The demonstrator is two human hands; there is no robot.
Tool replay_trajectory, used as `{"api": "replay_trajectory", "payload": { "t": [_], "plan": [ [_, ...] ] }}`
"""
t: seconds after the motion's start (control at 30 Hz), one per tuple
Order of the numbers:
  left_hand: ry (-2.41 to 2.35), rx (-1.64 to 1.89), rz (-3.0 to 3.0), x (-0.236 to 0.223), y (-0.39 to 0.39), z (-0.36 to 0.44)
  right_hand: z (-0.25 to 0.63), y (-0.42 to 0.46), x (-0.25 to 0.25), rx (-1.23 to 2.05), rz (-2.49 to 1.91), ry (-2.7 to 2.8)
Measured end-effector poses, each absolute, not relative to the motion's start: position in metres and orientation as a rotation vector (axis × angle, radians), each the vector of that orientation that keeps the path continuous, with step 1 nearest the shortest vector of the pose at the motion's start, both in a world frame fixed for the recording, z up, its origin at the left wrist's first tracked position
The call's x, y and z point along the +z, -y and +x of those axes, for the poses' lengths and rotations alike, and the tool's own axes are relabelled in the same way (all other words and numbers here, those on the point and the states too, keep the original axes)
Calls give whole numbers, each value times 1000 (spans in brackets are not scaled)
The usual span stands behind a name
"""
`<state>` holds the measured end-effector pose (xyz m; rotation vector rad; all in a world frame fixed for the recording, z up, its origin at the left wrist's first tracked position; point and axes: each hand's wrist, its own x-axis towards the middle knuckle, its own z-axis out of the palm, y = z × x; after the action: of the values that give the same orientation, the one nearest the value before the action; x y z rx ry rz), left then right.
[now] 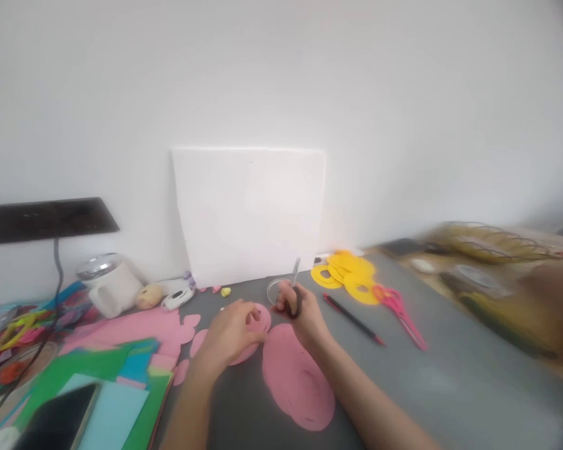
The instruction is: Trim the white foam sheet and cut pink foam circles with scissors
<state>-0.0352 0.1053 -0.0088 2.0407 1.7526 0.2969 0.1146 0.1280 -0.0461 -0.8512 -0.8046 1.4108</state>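
My left hand (232, 334) is over a round pink paper disc (263, 317), its fingers and thumb closed on the paper, part of which they hide. In my right hand (304, 315) is a pair of scissors (295, 269) with dark handles; the metal blades point up, away from me. A clear ring (271, 291), perhaps a roll of tape, lies just left of the right fingers. Below the right hand, overlapping pink paper discs (298, 381) lie on the grey table. Small pink paper scraps (182, 372) are left of my left hand.
A white board (251, 215) leans on the wall. To the right are yellow paper rings (351, 275), a black pencil (356, 320) and pink scissors (403, 315). Coloured sheets (154, 394), a phone (59, 419), a white mug (115, 290) and a cable (56, 300) are at left.
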Motion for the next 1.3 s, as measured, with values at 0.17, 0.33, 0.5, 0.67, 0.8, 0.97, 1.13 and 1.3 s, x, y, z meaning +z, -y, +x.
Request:
{"api": "replay_trajectory", "payload": {
  "t": [0.17,0.33,0.5,0.67,0.8,0.97,1.13,1.3],
  "plan": [
    [-1784,137,2210,-25,-102,-16,116,-132,-53,1399,-860,763],
    [-1778,147,2255,-26,-104,-14,116,-132,-50,1429,-868,745],
    [-1787,275,2199,-21,-106,-19,116,-131,-45,1437,-884,735],
    [-1890,508,2049,-8,-108,-33,116,-131,-45,1434,-892,747],
    [-1669,1204,1548,10,-103,-48,116,-128,-41,1426,-888,773],
    [-1106,1471,1047,27,-95,-57,116,-119,-24,1464,-857,854],
    [-1003,1456,833,24,-99,-56,116,-118,-29,1628,-723,953],
    [-970,1439,856,19,-101,-55,114,-121,-41,1654,-780,1018]
  ]
}}
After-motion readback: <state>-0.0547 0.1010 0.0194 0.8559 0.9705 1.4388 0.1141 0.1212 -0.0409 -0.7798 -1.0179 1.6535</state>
